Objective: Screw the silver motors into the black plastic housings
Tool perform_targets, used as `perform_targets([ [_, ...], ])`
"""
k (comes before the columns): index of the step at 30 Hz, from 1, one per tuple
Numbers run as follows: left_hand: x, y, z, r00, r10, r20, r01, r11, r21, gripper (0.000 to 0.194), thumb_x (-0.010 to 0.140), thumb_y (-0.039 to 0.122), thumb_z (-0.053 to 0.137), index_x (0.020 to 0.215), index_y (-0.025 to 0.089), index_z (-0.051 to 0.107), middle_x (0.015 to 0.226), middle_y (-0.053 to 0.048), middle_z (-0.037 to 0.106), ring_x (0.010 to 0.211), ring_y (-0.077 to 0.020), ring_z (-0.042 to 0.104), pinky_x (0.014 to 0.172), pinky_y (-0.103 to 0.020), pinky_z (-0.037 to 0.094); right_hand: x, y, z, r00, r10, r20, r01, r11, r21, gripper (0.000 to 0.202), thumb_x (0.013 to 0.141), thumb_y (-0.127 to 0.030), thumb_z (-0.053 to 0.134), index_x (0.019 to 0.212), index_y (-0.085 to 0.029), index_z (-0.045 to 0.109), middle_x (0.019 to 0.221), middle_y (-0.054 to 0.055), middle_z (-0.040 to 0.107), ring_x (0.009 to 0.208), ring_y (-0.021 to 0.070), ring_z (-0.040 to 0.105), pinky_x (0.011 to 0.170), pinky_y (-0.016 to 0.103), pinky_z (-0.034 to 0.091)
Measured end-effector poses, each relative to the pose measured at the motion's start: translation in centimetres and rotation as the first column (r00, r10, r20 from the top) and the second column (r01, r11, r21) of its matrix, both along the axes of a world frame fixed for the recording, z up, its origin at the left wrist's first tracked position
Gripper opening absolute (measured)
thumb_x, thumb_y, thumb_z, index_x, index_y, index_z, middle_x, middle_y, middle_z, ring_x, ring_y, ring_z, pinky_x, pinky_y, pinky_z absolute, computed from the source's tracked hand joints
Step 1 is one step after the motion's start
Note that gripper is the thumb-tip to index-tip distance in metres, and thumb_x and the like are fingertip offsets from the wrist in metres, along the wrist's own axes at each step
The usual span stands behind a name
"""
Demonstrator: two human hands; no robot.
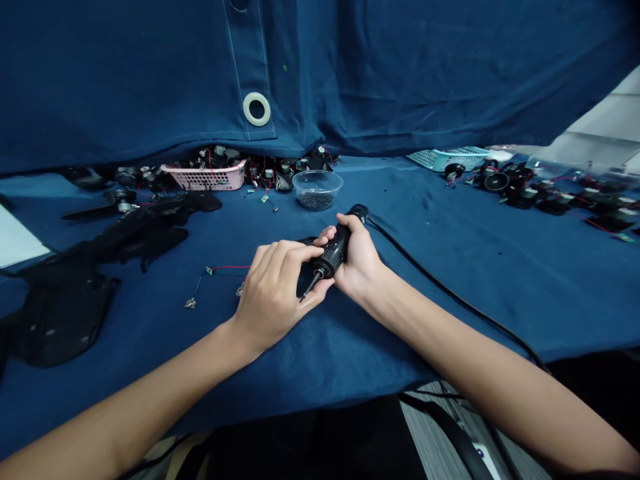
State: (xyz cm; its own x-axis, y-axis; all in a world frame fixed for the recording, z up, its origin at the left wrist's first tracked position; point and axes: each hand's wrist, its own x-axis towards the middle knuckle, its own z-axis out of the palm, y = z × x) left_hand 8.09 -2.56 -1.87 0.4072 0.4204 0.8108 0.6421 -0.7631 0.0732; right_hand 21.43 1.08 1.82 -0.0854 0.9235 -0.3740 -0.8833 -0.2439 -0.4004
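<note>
A black electric screwdriver (335, 252) with a ribbed collar slants across the middle, its bit pointing down and left. My right hand (361, 260) is wrapped round its body. The fingers of my left hand (277, 287) are at the collar, with the thumb below by the bit. Behind my left hand lies a part with red wires, mostly hidden; a small green board (209, 271) and a metal piece (191, 303) on thin wires show to its left. A clear bowl (318, 181) of small dark screws stands beyond the tool.
A pink basket (205, 177) of black parts stands at the back left, near more wired parts. A turquoise basket (450, 159) and rows of black parts (530, 190) are at the back right. Black straps (70, 300) lie left. The tool's cable (450, 293) runs right. A blue curtain (400, 73) hangs behind.
</note>
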Motion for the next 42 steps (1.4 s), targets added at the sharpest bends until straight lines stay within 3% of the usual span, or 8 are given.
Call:
perform_targets([
  [4, -0.8, -0.8, 0.6, 0.998, -0.001, -0.071, -0.006, 0.996, -0.086, 0.054, 0.085, 0.046, 0.069, 0.123, 0.014, 0.048, 0.113, -0.014, 0.062, 0.103, -0.0265, 0.059, 0.086, -0.04, 0.047, 0.6, 0.2, 1.0, 0.997, -0.07, -0.027, 0.072, 0.995, 0.067, 0.021, 0.085, -0.024, 0.051, 0.069, -0.018, 0.039, 0.052, -0.006, 0.042, 0.043, 0.0046, 0.042, 0.043, 0.014, 0.043],
  [8, -3.6, -1.0, 1.3, 0.974, 0.069, -0.218, -0.095, 0.989, -0.113, 0.062, 0.085, 0.045, 0.069, 0.133, 0.015, 0.043, 0.122, -0.016, 0.058, 0.113, -0.0303, 0.054, 0.093, -0.046, 0.043, 2.0, 0.8, 3.1, 0.988, -0.153, -0.003, 0.151, 0.97, 0.189, 0.02, 0.086, -0.023, 0.05, 0.07, -0.018, 0.039, 0.053, -0.007, 0.041, 0.041, 0.003, 0.041, 0.041, 0.013, 0.042],
  [14, -7.2, 0.8, 0.7, 0.951, 0.062, -0.304, -0.188, 0.895, -0.405, 0.065, 0.083, 0.052, 0.065, 0.135, 0.02, 0.042, 0.129, -0.014, 0.056, 0.112, -0.0328, 0.058, 0.087, -0.049, 0.05, 2.7, 2.4, 5.6, 0.947, -0.269, 0.177, 0.181, 0.9, 0.397, 0.021, 0.088, -0.027, 0.051, 0.071, -0.02, 0.041, 0.053, -0.007, 0.043, 0.041, 0.004, 0.042, 0.04, 0.015, 0.042],
  [18, -6.1, 1.9, -0.1, 0.98, -0.061, -0.188, -0.045, 0.856, -0.515, 0.042, 0.09, 0.034, 0.059, 0.129, 0.022, 0.047, 0.126, -0.009, 0.057, 0.111, -0.0252, 0.061, 0.092, -0.043, 0.051, 2.3, 3.9, 7.2, 0.873, -0.359, 0.329, 0.154, 0.845, 0.512, 0.023, 0.089, -0.03, 0.051, 0.07, -0.019, 0.043, 0.053, -0.007, 0.043, 0.041, 0.0051, 0.043, 0.04, 0.018, 0.042],
  [23, -3.0, 3.2, -0.5, 0.983, -0.165, -0.082, 0.078, 0.775, -0.627, 0.047, 0.089, 0.034, 0.063, 0.131, 0.024, 0.045, 0.127, -0.006, 0.055, 0.118, -0.0236, 0.056, 0.103, -0.043, 0.047, 1.8, 5.2, 8.8, 0.698, -0.54, 0.47, 0.064, 0.701, 0.71, 0.025, 0.086, -0.036, 0.056, 0.069, -0.02, 0.045, 0.051, -0.006, 0.045, 0.039, 0.0074, 0.045, 0.036, 0.02, 0.039],
  [27, -1.9, 3.6, -1.0, 0.983, -0.181, -0.017, 0.127, 0.755, -0.643, 0.049, 0.088, 0.035, 0.065, 0.131, 0.023, 0.045, 0.129, -0.006, 0.054, 0.122, -0.023, 0.052, 0.107, -0.04, 0.044, 1.2, 4.5, 7.4, 0.609, -0.633, 0.478, -0.024, 0.588, 0.808, 0.026, 0.084, -0.038, 0.059, 0.069, -0.021, 0.045, 0.05, -0.005, 0.048, 0.038, 0.0096, 0.045, 0.034, 0.023, 0.038],
  [34, -2.3, 3.6, -1.9, 0.988, -0.151, -0.027, 0.103, 0.783, -0.613, 0.044, 0.087, 0.036, 0.067, 0.123, 0.021, 0.048, 0.121, -0.005, 0.057, 0.116, -0.0223, 0.054, 0.102, -0.039, 0.046, 0.1, 3.6, 3.2, 0.513, -0.656, 0.554, -0.126, 0.58, 0.805, 0.029, 0.089, -0.044, 0.058, 0.075, -0.022, 0.044, 0.052, -0.006, 0.049, 0.038, 0.0088, 0.046, 0.039, 0.024, 0.038],
  [42, -2.2, 3.7, -2.0, 0.987, -0.155, -0.03, 0.105, 0.785, -0.611, 0.044, 0.086, 0.035, 0.068, 0.123, 0.02, 0.048, 0.119, -0.005, 0.057, 0.114, -0.0207, 0.055, 0.101, -0.038, 0.046, -0.5, 3.5, 2.4, 0.517, -0.683, 0.516, -0.166, 0.512, 0.843, 0.029, 0.089, -0.039, 0.059, 0.071, -0.022, 0.044, 0.052, -0.006, 0.048, 0.037, 0.0111, 0.048, 0.035, 0.027, 0.038],
])
